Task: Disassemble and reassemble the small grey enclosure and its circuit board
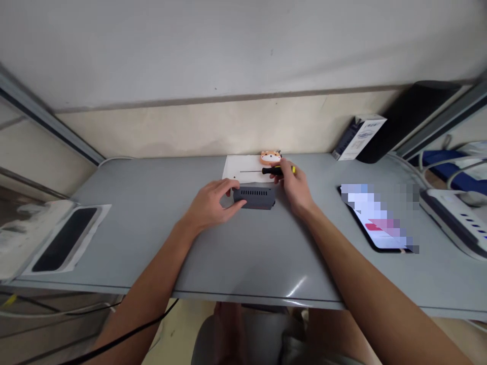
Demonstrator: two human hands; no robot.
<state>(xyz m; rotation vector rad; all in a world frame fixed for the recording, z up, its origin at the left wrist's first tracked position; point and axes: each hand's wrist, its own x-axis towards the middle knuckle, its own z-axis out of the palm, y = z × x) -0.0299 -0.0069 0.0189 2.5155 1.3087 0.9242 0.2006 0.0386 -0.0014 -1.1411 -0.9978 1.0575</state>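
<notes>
My left hand (213, 203) grips the left end of a dark grey slotted plastic box (254, 198), thumb in front and fingers behind. A row of vent slots runs along the side facing me. In my right hand (293, 186) is a screwdriver (274, 171) with a black and yellow handle, its thin shaft pointing left over a white sheet of paper (232, 165). Small dark specks, too small to name, lie on the paper near the left hand. Behind the screwdriver sits an orange and white animal-face case (270, 157) on the paper's far edge.
To the right lie a lit phone (375, 223) and a white power strip (456, 220). A white and blue carton (359, 137) leans by a black cylinder (409, 121) at the back right. At the left a dark phone-like slab (65, 239) rests on white paper. A black cable (133, 332) crosses my left forearm.
</notes>
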